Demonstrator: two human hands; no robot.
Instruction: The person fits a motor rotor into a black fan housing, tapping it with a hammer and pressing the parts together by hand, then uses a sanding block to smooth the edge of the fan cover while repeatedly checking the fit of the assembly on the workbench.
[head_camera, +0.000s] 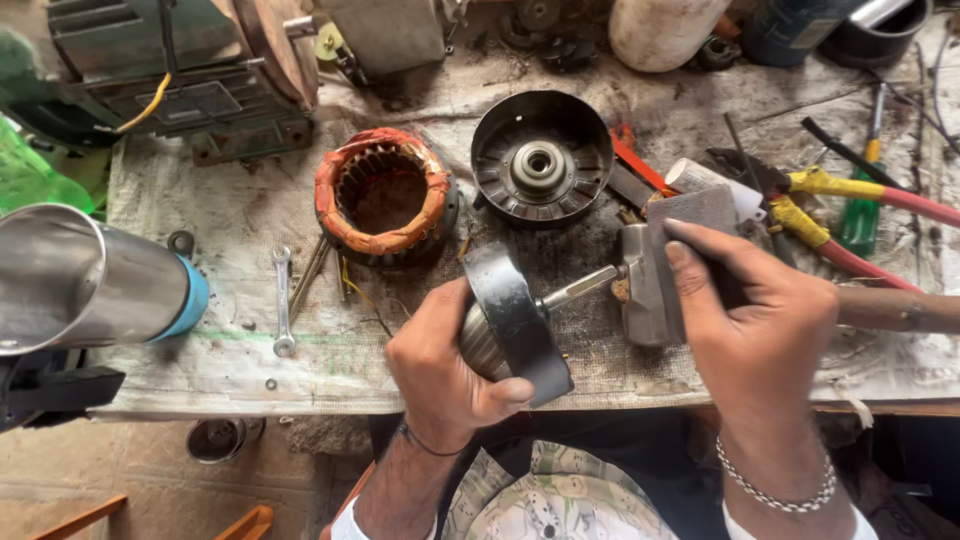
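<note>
Cluttered bench (200, 350) edge | left hand (440, 370) grips rotor (510, 325) | right hand (760, 330) clamps hammer (650, 285)

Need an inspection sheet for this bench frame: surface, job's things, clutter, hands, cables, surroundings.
Surface: bench covered by stained, dirty cloth.
Job's things: rotor with dark end cover, shaft pointing right; grey flat block against the shaft tip.
Clutter: copper-wound stator, black end bell, spanner, pliers with yellow-red handles, green screwdriver.
Grippers: left hand grips the rotor; right hand presses the block.
Cables: yellow wire on the motor.
Surroundings: shiny metal tube at left; white container behind.
</note>
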